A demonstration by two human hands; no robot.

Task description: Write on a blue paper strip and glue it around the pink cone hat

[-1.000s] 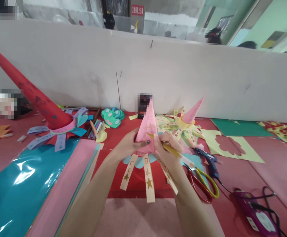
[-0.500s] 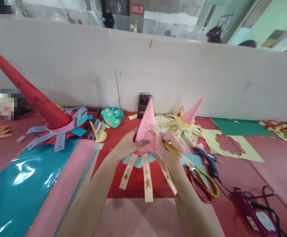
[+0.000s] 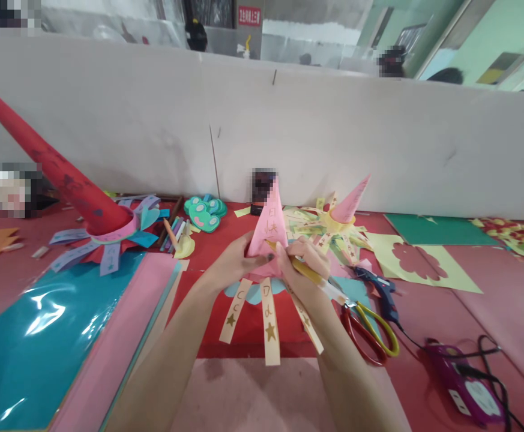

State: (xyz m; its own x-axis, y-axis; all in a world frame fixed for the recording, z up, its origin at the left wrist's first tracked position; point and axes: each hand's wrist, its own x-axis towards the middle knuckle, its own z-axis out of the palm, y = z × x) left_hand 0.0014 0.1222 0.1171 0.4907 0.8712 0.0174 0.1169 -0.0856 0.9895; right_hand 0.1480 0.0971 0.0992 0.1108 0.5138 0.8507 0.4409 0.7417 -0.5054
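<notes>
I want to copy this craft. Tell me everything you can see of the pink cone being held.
The pink cone looks like rolled paper, upright, tip up, with gold characters written on it. Cream strips with gold letters and stars hang from its base. The left hand grips its side; the right hand holds a gold pen to it.

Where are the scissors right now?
In the head view, the red-and-yellow scissors lie on the red mat right of the right hand, beside the blue glue gun.
</notes>
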